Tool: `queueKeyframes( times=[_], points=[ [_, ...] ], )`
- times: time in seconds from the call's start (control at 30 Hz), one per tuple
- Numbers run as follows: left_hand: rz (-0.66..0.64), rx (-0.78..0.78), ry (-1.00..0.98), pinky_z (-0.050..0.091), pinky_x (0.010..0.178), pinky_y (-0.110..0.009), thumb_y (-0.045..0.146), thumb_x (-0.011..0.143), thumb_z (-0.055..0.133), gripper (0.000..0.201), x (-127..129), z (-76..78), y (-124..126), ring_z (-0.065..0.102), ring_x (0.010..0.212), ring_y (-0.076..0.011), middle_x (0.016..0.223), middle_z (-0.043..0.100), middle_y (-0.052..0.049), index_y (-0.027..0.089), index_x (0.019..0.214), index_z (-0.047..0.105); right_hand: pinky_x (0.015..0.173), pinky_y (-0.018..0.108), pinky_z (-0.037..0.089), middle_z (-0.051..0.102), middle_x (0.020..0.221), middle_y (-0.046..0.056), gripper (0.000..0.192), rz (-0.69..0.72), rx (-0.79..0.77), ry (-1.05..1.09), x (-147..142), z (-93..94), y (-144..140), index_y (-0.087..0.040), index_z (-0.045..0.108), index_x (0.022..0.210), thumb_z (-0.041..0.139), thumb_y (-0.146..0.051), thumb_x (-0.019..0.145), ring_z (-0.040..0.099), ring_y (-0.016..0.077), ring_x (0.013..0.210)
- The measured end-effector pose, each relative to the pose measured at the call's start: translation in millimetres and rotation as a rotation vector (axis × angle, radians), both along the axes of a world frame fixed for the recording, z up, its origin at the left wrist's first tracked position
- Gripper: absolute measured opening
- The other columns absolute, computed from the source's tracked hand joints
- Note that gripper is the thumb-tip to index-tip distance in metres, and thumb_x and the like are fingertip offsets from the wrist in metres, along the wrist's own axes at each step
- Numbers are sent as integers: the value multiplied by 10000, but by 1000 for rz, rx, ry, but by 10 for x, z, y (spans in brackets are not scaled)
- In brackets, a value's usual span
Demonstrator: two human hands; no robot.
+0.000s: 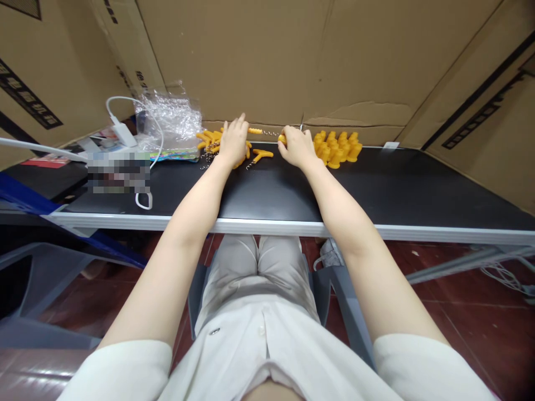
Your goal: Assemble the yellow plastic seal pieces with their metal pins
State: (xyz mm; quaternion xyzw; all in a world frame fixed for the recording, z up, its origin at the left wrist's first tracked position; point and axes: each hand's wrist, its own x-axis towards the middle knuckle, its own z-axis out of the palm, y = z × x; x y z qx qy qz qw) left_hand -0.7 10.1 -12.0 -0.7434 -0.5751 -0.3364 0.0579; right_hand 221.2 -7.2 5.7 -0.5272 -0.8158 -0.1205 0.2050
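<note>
My left hand (234,143) lies over a pile of orange T-handled corkscrews (205,139), its fingers stretched out. Some of the pile is hidden beneath it. One loose corkscrew (263,155) rests on the black table between my hands. Farther back, a metal spiral (271,133) runs from an orange handle (255,131) toward my right hand. The fingers of my right hand (297,146) are closed around a small orange plastic piece (282,138), mostly covered by them. Just right of that hand stand several upright orange plastic sleeves (338,147) in a cluster.
Clear plastic bags (169,120) sit at the back left, near a white adapter with a cable (124,133). Cardboard walls (267,61) enclose the black tabletop (418,184). A light metal edge (271,226) runs along its front.
</note>
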Motion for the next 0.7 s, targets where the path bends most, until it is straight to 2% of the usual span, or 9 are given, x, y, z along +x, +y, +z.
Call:
queueKeyframes(
  times=[0.13, 0.23, 0.33, 0.43, 0.53, 0.63, 0.7],
  points=[
    [108, 55, -135, 109, 1426, -657, 284, 923, 625, 536, -168, -26, 64, 384, 1677, -351, 1732, 508, -147, 245, 1457, 615, 1206, 640, 380, 676, 1404, 252, 370, -69, -36, 25, 69, 54, 0, -86, 584, 1375, 446, -232, 1064, 592, 407, 1395],
    [191, 41, -188, 86, 1420, -693, 299, 901, 650, 583, -252, -46, 52, 421, 1651, -370, 1682, 570, -152, 249, 1480, 600, 1195, 694, 393, 673, 1395, 272, 352, -114, -61, 46, 188, 51, 112, -79, 626, 1336, 521, -242, 1042, 580, 444, 1415],
    [294, -51, -183, 79, 1441, -652, 274, 937, 612, 534, -264, -25, -45, 437, 1640, -348, 1653, 599, -153, 229, 1470, 615, 1156, 673, 471, 680, 1397, 266, 336, -138, -92, 83, 339, 29, 258, -87, 687, 1275, 632, -251, 987, 615, 450, 1377],
    [384, -180, -85, 97, 1456, -594, 179, 980, 508, 530, -244, 26, -156, 467, 1618, -317, 1651, 592, -159, 123, 1500, 595, 1118, 605, 547, 724, 1336, 244, 334, -173, -143, 139, 450, 34, 332, -107, 722, 1263, 679, -234, 957, 677, 421, 1307],
    [417, -251, -14, 195, 1431, -561, 68, 919, 488, 599, -253, 41, -180, 570, 1528, -315, 1594, 641, -179, 74, 1511, 580, 1146, 567, 546, 735, 1326, 240, 333, -223, -173, 168, 486, 70, 313, -88, 740, 1263, 696, -196, 951, 676, 414, 1335],
    [405, -289, -57, 381, 1346, -510, 59, 864, 527, 598, -298, 2, -117, 619, 1478, -335, 1515, 707, -174, 154, 1441, 650, 1164, 526, 542, 744, 1304, 254, 316, -247, -200, 171, 479, 96, 270, -41, 757, 1241, 706, -122, 940, 686, 403, 1339],
    [393, -307, -85, 448, 1300, -485, 77, 846, 555, 595, -324, -24, -77, 622, 1474, -342, 1497, 720, -170, 182, 1421, 667, 1111, 524, 577, 768, 1251, 248, 302, -248, -232, 154, 472, 94, 254, -35, 772, 1212, 711, -76, 918, 724, 401, 1281]
  ],
)
